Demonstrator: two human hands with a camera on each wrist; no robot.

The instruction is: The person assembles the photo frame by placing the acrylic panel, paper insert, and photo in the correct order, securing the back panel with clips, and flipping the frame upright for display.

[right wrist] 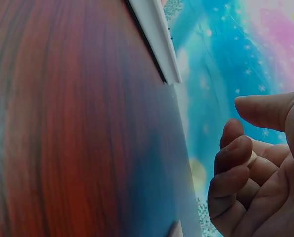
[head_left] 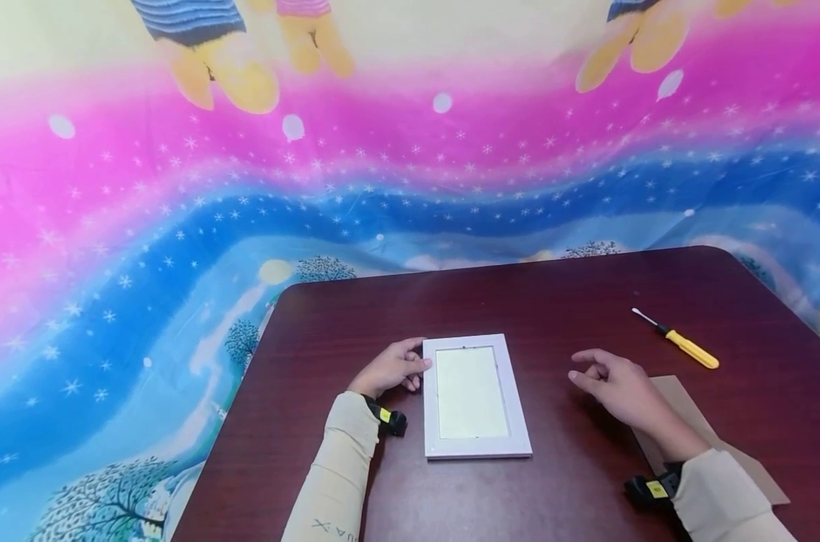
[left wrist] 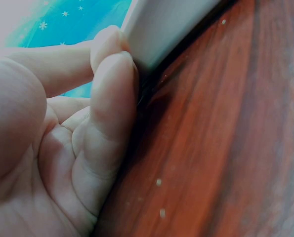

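White frame around pale panel, left hand gripping edge

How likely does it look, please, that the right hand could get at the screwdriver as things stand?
Probably yes: the right hand appears to hold nothing, the screwdriver lies close by on the table, and nothing seems to stand between them.

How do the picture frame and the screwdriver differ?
The frame is white and rectangular; the screwdriver is slim, with a yellow handle. The frame is larger than the screwdriver. The left hand grips the frame; the screwdriver lies untouched. Both are on the table.
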